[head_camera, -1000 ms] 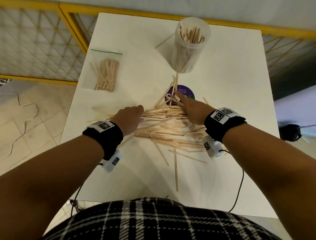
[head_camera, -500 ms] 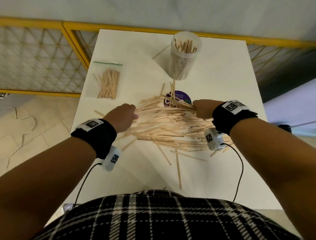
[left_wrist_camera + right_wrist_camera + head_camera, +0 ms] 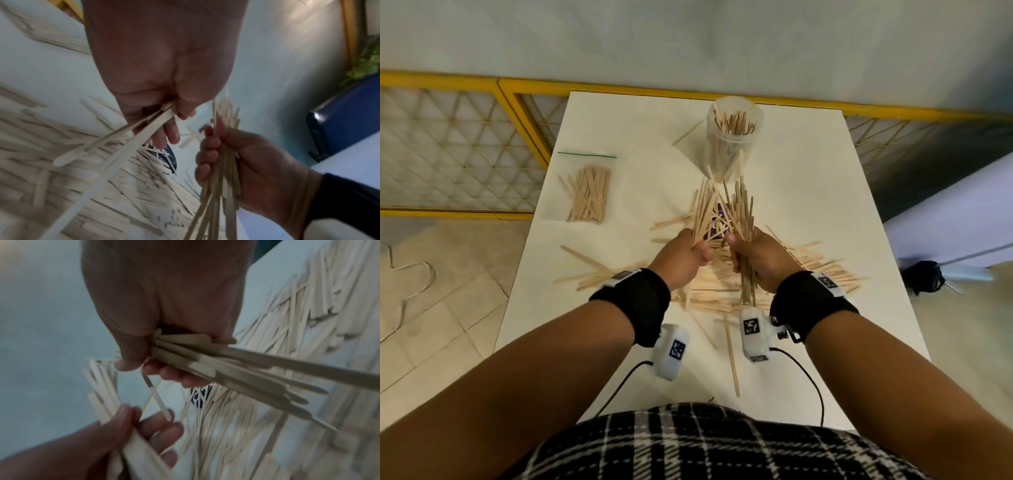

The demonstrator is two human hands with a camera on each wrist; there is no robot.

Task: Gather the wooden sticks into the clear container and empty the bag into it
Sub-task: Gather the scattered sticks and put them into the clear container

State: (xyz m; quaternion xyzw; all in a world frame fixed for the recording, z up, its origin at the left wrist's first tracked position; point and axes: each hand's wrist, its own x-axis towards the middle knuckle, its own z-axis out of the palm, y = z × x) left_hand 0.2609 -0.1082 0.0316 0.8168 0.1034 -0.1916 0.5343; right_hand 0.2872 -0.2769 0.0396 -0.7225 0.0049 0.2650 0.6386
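My left hand point(image 3: 688, 251) grips a fan of wooden sticks point(image 3: 703, 209) lifted above the table; the left wrist view shows its fingers point(image 3: 172, 129) curled round them. Close beside it my right hand point(image 3: 751, 255) grips a thicker bundle of sticks point(image 3: 743, 219), clearly held in the right wrist view point(image 3: 205, 356). A loose pile of sticks point(image 3: 722, 291) lies on the white table point(image 3: 808, 192) under both hands. The clear container point(image 3: 732, 137) stands upright at the back, partly filled with sticks. A zip bag of sticks point(image 3: 589, 192) lies flat at the left.
A purple round sticker point(image 3: 720, 219) shows under the pile. Stray sticks lie near the front edge point(image 3: 732, 356) and left of the pile point(image 3: 582, 257). A yellow railing point(image 3: 524, 113) runs behind and left of the table. Cables hang from the wrist cameras.
Both hands were pressing in on the flat pile from either side; now each has closed round a handful of sticks and lifted it, hands close together.
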